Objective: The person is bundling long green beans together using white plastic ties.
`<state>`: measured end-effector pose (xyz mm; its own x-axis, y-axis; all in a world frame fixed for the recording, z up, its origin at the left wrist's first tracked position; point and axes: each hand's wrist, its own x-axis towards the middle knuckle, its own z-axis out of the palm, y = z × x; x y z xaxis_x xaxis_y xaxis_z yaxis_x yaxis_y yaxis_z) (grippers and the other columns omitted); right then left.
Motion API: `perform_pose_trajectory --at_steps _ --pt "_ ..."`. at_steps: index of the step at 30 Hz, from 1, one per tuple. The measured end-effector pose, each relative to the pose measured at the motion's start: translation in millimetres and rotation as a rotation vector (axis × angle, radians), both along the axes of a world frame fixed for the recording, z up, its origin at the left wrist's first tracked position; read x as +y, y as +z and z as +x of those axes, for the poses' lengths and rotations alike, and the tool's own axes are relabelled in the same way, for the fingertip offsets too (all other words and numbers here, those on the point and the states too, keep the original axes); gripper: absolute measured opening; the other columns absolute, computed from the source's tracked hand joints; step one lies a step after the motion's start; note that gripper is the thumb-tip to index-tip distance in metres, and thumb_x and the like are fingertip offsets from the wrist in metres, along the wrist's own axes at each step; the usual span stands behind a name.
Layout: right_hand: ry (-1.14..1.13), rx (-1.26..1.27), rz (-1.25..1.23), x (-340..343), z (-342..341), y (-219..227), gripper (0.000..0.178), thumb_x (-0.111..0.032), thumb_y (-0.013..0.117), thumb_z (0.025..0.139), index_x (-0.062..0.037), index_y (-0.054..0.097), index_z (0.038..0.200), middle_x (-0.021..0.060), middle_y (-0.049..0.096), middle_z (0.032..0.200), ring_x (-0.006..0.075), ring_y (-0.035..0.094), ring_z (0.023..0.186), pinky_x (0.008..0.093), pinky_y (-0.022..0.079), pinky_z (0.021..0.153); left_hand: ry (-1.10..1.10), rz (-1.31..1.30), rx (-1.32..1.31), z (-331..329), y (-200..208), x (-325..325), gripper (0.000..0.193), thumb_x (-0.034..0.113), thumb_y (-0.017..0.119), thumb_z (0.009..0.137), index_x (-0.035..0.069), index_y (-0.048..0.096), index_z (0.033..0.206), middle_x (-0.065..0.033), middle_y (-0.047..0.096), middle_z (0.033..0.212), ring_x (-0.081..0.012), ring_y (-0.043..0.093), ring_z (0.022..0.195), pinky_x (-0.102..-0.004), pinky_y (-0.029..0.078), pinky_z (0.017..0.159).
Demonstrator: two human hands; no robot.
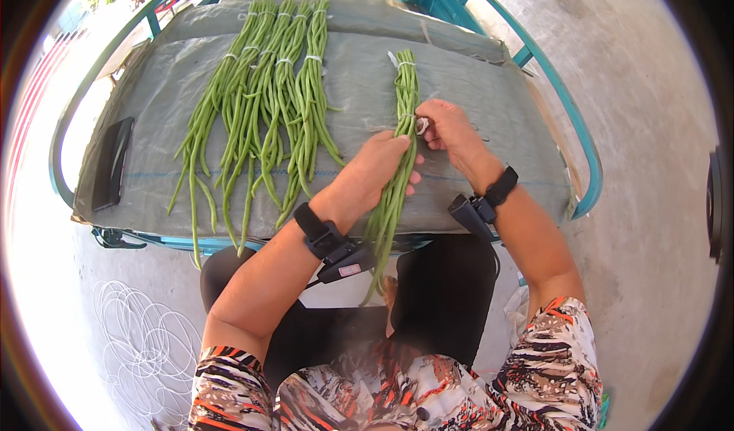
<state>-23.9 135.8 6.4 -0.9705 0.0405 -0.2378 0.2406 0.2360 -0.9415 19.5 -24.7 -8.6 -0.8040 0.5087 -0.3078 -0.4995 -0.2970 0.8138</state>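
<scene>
My left hand (378, 167) is wrapped round the middle of a bundle of green long beans (407, 87). A white tie (406, 65) circles this bundle near its top, and a second band goes round it just above my left hand. At that second band, the bent fingers of my right hand (451, 129) pinch a small whitish piece (422, 126); its exact kind is unclear. The lower bean ends hang over the near edge, above my lap. To the left, several tied bundles of long beans (267, 102) lie side by side, their tops pointing away from me.
A grey sheet (359, 71) covers the flat surface, framed by teal metal rails (562, 125). A dark flat object (115, 163) rests at the left edge. Coiled white cord (149, 347) lies on the floor at lower left. Dark devices are strapped to both my wrists.
</scene>
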Motion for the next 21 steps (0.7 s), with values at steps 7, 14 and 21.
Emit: perform_pose_trajectory --at_steps 7,14,21 --pt "-0.075 0.032 -0.024 -1.9 -0.6 0.5 0.015 -0.023 0.058 0.079 -0.0093 0.055 0.073 -0.0028 0.051 0.063 0.0062 0.047 0.050 0.0212 0.039 0.046 -0.010 0.002 0.008 1.8 2.2 -0.5 0.022 0.021 0.038 0.095 0.003 0.047 0.104 -0.0075 0.056 0.088 -0.0134 0.054 0.062 -0.0276 0.049 0.049" --pt "-0.055 0.186 0.035 -8.8 -4.8 -2.5 0.018 -0.023 0.058 0.081 -0.0053 0.056 0.078 -0.0014 0.053 0.065 0.0064 0.047 0.052 0.0210 0.038 0.046 0.017 -0.001 0.024 1.3 -1.2 0.1 0.021 0.020 0.039 0.095 0.002 0.048 0.103 -0.0077 0.055 0.087 -0.0129 0.052 0.060 -0.0267 0.047 0.047" --pt "-0.198 0.215 0.111 8.0 -28.2 -11.5 0.018 -0.024 0.058 0.081 -0.0061 0.056 0.081 -0.0008 0.055 0.070 0.0071 0.050 0.056 0.0220 0.043 0.049 -0.056 -0.043 0.053 1.5 -4.7 1.4 0.020 0.020 0.040 0.094 0.002 0.048 0.099 -0.0071 0.055 0.085 -0.0126 0.051 0.055 -0.0261 0.046 0.044"
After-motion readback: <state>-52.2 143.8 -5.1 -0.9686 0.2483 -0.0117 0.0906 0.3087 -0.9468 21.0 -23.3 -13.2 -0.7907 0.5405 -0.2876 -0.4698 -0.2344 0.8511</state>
